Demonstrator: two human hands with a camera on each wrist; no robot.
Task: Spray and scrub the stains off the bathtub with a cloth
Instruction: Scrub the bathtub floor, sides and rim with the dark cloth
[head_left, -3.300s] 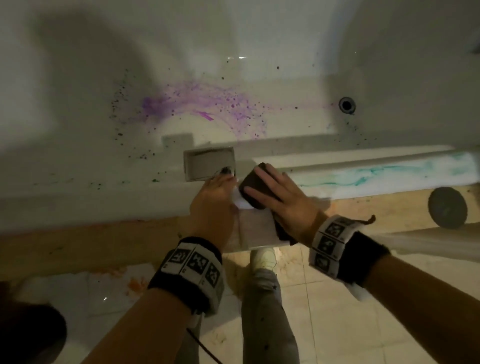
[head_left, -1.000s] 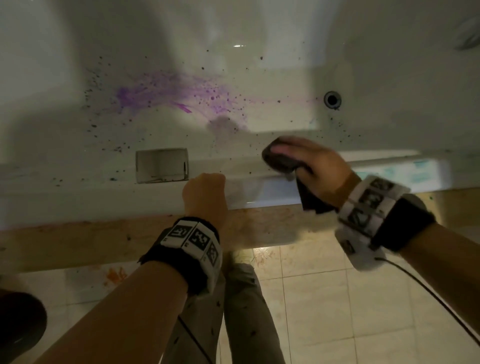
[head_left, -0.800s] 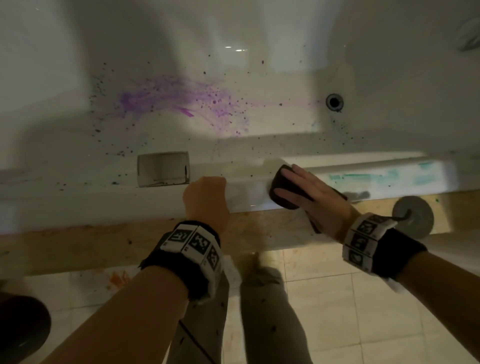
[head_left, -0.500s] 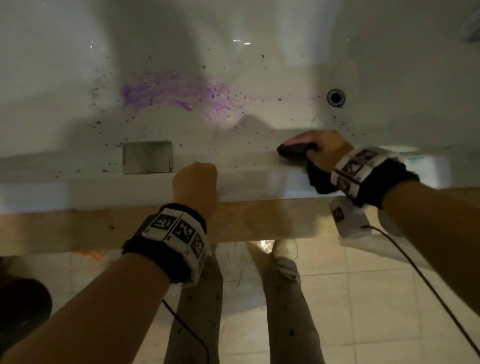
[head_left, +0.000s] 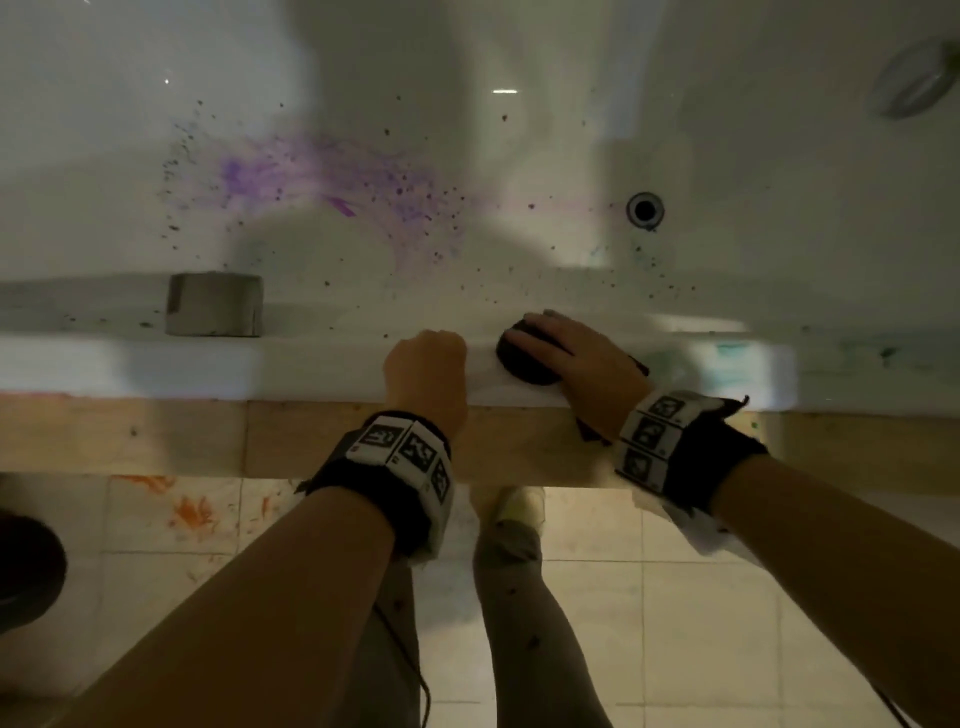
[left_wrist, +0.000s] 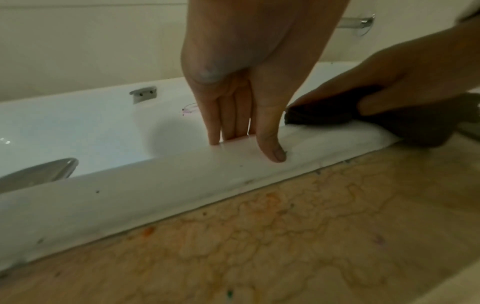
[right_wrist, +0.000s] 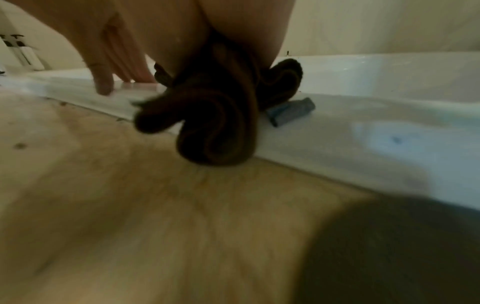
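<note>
1. Since half a second ago the right hand has drawn the dark cloth back from the inner edge of the bathtub onto the flat top of the rim, closer to the left hand.
2. Right hand: fingers extended over the bunched cloth, thumb tucked against its side, pressing it onto the rim. In the right wrist view the cloth hangs in rolled folds over the rim's outer edge.
3. Left hand: rests on the rim just at 9 o'clock of the cloth; in the left wrist view its fingers point straight down over the inner edge and the thumb lies on the rim top, holding nothing.
4. Purple stain: splashed across the tub floor at 11 o'clock of the hands, with dark specks scattered around it.
5. Teal smear: on the rim at 3 o'clock of the right hand.
6. Drain hole: at 1 o'clock of the cloth, well apart from it.
7. Grey rectangular fitting: on the inner wall at 9 o'clock of the left hand.
8. Wooden ledge: runs along the rim's outer side; the tiled floor lies beneath, at 6 o'clock.
</note>
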